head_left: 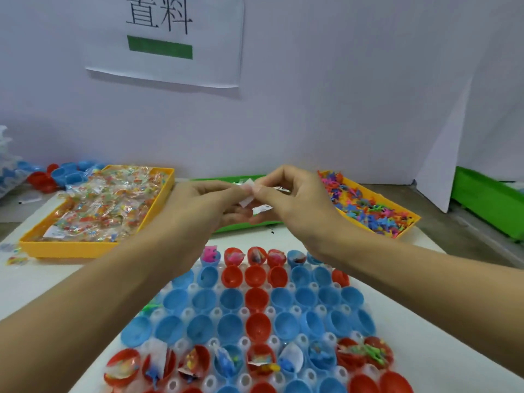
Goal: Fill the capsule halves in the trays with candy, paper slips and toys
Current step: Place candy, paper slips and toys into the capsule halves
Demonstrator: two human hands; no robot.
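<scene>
A clear tray [365, 373] of red and blue capsule halves [256, 300] lies in front of me. The far row and one near row hold candy, slips and toys; the middle rows look empty. My left hand [198, 205] and my right hand [295, 202] meet above the tray's far edge. Together they pinch white paper slips [248, 195] between their fingertips. More slips show under the right hand's fingers.
A yellow tray of wrapped candy [105, 202] sits at the far left, a green tray [241, 226] lies behind my hands, and a yellow tray of small coloured toys [368, 205] at the far right. Loose capsule halves [62, 174] lie at the back left. A green bin [490, 199] stands at the right.
</scene>
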